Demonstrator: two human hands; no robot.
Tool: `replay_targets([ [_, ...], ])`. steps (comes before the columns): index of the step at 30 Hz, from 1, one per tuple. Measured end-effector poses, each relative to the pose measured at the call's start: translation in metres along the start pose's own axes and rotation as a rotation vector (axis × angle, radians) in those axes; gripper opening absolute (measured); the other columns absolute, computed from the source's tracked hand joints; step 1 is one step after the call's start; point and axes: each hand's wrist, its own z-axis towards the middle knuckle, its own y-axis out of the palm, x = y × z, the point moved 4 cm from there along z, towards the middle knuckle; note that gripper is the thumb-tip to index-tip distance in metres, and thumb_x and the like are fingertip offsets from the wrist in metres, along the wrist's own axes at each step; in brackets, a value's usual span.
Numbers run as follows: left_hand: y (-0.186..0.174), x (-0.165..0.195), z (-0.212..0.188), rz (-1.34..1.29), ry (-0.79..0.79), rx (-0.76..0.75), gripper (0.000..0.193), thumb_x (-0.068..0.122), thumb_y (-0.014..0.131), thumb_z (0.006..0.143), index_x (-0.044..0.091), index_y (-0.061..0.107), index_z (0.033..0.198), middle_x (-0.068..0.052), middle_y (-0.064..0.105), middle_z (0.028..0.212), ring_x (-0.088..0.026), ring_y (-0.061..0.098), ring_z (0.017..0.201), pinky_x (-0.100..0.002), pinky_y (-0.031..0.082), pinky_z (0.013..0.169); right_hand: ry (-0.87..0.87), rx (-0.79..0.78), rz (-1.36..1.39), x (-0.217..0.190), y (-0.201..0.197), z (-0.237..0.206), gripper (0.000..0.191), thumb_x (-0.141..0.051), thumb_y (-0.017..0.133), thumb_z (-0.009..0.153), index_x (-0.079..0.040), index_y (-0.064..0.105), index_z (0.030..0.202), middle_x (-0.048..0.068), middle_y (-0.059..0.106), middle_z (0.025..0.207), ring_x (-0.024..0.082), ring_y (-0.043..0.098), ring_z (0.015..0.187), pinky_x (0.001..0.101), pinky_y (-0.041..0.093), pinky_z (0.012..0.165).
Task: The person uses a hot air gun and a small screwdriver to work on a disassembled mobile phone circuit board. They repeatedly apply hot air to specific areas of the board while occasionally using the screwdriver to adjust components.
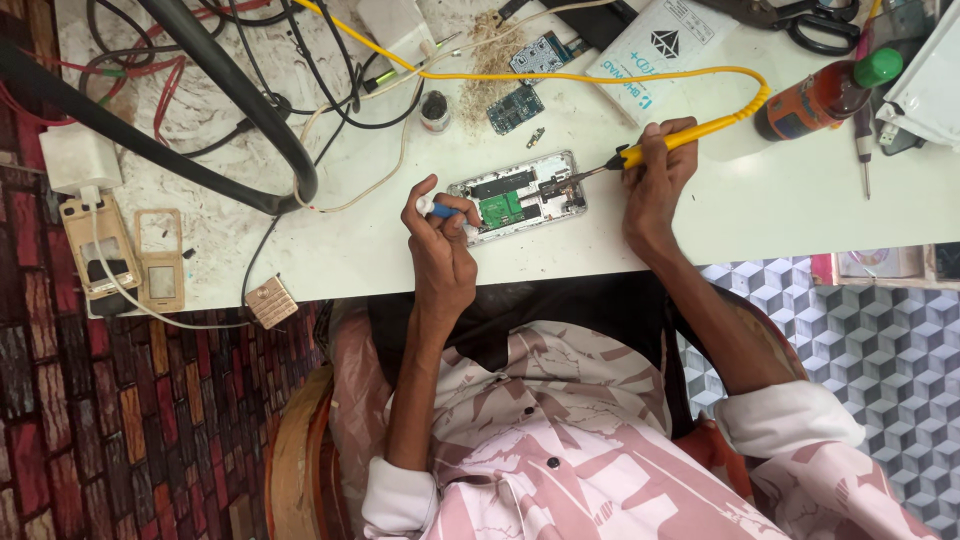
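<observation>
A: Hands first. We saw the right hand (655, 175) closed in a pen-like grip on a yellow soldering iron (665, 140), its dark tip resting on the upper end of the opened phone (518, 197). We judged the grip low on the handle served fine control of the tip.

B: And the left hand (440, 235)?

A: We found it pinched around a small blue-and-white tool (440, 209) at the phone's lower edge. Whether it also pressed the phone down, we could not tell.

B: Where did the phone lie?

A: Flat on the white table (760, 215), back removed and green circuit board (500, 208) facing up, just between the two hands and near the table's front edge, presumably so both wrists could rest on the surface.

B: Beyond the hands?

A: We noted the iron's yellow cable (560, 76) looping away across the table, two loose circuit boards (528, 82) and a small dark pot (435, 108) behind the phone, an orange bottle with a green cap (825, 92) and a screwdriver (864, 150) further along, and gold phone shells (160, 258) well apart.
</observation>
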Motion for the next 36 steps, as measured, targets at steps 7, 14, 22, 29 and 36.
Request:
replay_targets([
  [7, -0.0001, -0.0010, 0.0004, 0.002, 0.014, 0.002, 0.037, 0.010, 0.034, 0.117, 0.005, 0.022, 0.152, -0.009, 0.062, 0.093, -0.011, 0.051, 0.074, -0.027, 0.044, 0.068, -0.011, -0.024, -0.017, -0.0020, 0.0022, -0.0015, 0.019, -0.024, 0.057, 0.111, -0.011, 0.044, 0.105, 0.000, 0.048, 0.085, 0.006, 0.042, 0.061, 0.0218, 0.038, 0.053],
  [14, 0.0001, -0.0014, 0.0015, 0.002, 0.005, 0.004, 0.038, 0.014, 0.035, 0.117, 0.005, 0.023, 0.152, -0.009, 0.062, 0.093, -0.011, 0.050, 0.070, -0.027, 0.043, 0.065, -0.014, -0.016, -0.007, -0.0038, 0.0031, -0.0010, 0.021, -0.026, 0.056, 0.112, -0.012, 0.043, 0.104, 0.000, 0.048, 0.085, 0.005, 0.042, 0.062, 0.0214, 0.037, 0.053],
  [22, -0.0009, -0.0019, 0.0005, -0.001, -0.016, -0.002, 0.038, 0.016, 0.036, 0.116, 0.004, 0.024, 0.150, -0.010, 0.063, 0.093, -0.012, 0.049, 0.070, -0.028, 0.044, 0.066, -0.022, -0.015, -0.036, -0.0043, 0.0065, -0.0044, 0.019, -0.026, 0.055, 0.112, -0.011, 0.044, 0.105, 0.000, 0.048, 0.084, 0.006, 0.042, 0.061, 0.0212, 0.038, 0.053],
  [29, -0.0013, -0.0048, -0.0011, -0.012, -0.041, 0.007, 0.039, 0.011, 0.036, 0.114, 0.003, 0.023, 0.150, -0.011, 0.063, 0.094, -0.012, 0.052, 0.073, -0.027, 0.045, 0.068, 0.003, -0.029, -0.010, -0.0038, 0.0068, -0.0046, 0.018, -0.024, 0.054, 0.112, -0.012, 0.043, 0.105, 0.000, 0.049, 0.083, 0.006, 0.042, 0.060, 0.0213, 0.037, 0.052],
  [36, -0.0011, -0.0052, -0.0009, 0.000, -0.015, -0.001, 0.038, 0.013, 0.035, 0.115, 0.004, 0.022, 0.150, -0.010, 0.062, 0.094, -0.012, 0.051, 0.074, -0.027, 0.045, 0.069, -0.042, -0.063, -0.016, -0.0073, 0.0079, -0.0074, 0.021, -0.025, 0.055, 0.115, -0.010, 0.043, 0.106, 0.001, 0.049, 0.083, 0.007, 0.043, 0.060, 0.0217, 0.038, 0.052],
])
